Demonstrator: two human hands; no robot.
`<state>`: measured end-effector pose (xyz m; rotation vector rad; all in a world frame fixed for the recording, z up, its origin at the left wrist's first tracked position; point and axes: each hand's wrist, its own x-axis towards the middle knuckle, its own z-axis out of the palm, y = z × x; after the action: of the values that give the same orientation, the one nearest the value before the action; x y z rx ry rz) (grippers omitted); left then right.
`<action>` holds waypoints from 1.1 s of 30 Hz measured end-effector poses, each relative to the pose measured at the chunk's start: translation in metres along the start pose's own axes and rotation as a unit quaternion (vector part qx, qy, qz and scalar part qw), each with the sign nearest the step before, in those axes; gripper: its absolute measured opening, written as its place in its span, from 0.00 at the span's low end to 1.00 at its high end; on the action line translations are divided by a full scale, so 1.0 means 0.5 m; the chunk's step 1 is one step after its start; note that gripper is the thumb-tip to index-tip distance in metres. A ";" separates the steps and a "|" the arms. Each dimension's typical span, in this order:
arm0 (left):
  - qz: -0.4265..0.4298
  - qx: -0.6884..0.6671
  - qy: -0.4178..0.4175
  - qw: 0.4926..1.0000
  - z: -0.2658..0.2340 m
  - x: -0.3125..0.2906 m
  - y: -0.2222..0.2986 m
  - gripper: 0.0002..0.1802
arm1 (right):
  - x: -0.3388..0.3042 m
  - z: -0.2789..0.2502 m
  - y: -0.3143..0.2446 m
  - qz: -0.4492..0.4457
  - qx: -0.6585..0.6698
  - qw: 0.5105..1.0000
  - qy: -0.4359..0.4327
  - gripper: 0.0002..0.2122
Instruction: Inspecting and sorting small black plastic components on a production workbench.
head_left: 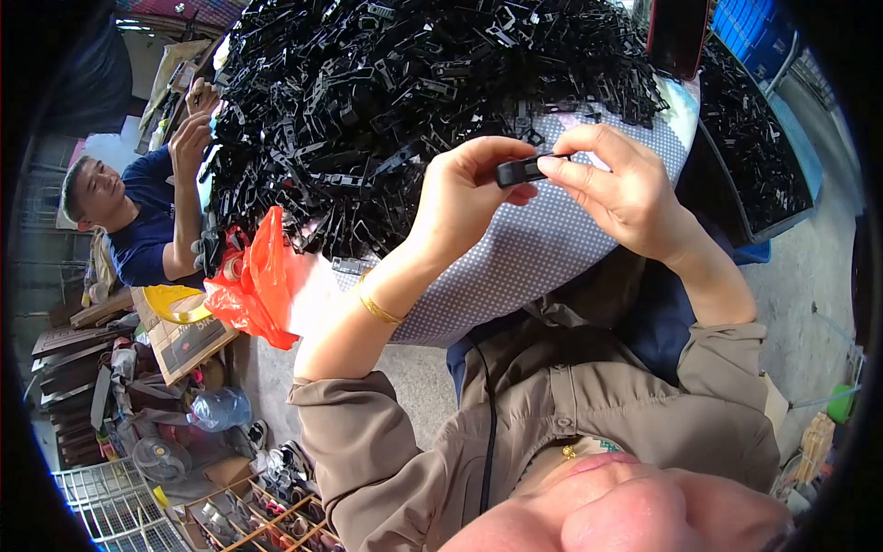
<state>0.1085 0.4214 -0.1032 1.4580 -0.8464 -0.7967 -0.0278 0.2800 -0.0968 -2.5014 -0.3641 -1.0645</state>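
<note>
The left hand [464, 189] and right hand [625, 189] are pinching a small, smooth black plastic clip [521, 169] between fingertips, just above the dotted grey cloth [533, 248] covering the counter. Beyond, a glossy heap of matching black parts [395, 92] is spreading far and left, a crinkled orange bag [258, 281] lying at its near-left edge.

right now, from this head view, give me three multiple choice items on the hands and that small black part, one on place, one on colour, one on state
1. Where is the small black plastic part?
A. on the heap
B. between both hands above the dotted cloth
C. on the floor

2. What colour is the plastic bag at the table's edge?
A. orange-red
B. green
C. white

3. How is the part held?
A. lying loose
B. by the left hand alone
C. pinched by fingertips of the left hand and right hand

Answers:
1 B, it sits between the hands over the dotted cloth, short of the heap of black parts.
2 A, the bag is orange-red.
3 C, fingertips of both hands grip it.
</note>
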 end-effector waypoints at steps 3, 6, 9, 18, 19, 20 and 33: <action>-0.015 -0.107 -0.049 0.993 -0.002 -0.006 -0.003 0.22 | -0.005 0.005 0.009 -0.016 -0.047 0.999 0.003 0.14; -0.006 -0.173 -0.106 0.979 -0.012 -0.010 0.000 0.29 | -0.010 0.017 0.017 -0.042 -0.055 0.997 0.029 0.14; -0.032 -0.204 -0.068 0.976 -0.006 -0.009 -0.006 0.26 | -0.011 0.043 0.031 -0.041 -0.041 0.998 0.020 0.13; -0.050 -0.210 -0.101 0.971 0.008 -0.011 0.004 0.24 | 0.054 0.025 0.097 0.151 0.096 0.979 0.094 0.10; -0.050 -0.186 -0.110 0.975 0.010 -0.010 0.000 0.23 | 0.076 0.027 0.136 0.205 0.044 0.974 0.085 0.11; -0.045 -0.182 -0.114 0.976 0.013 -0.011 -0.007 0.22 | 0.095 0.035 0.179 0.159 -0.065 0.982 0.080 0.11; -0.107 -0.176 -0.088 0.975 0.010 -0.014 -0.006 0.20 | 0.238 0.092 0.247 0.249 -0.307 0.916 -0.063 0.08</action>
<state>0.1010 0.4252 -0.1067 1.1842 -0.6442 -1.1884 0.1291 0.2010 -0.0702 -2.9532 0.6563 -0.8926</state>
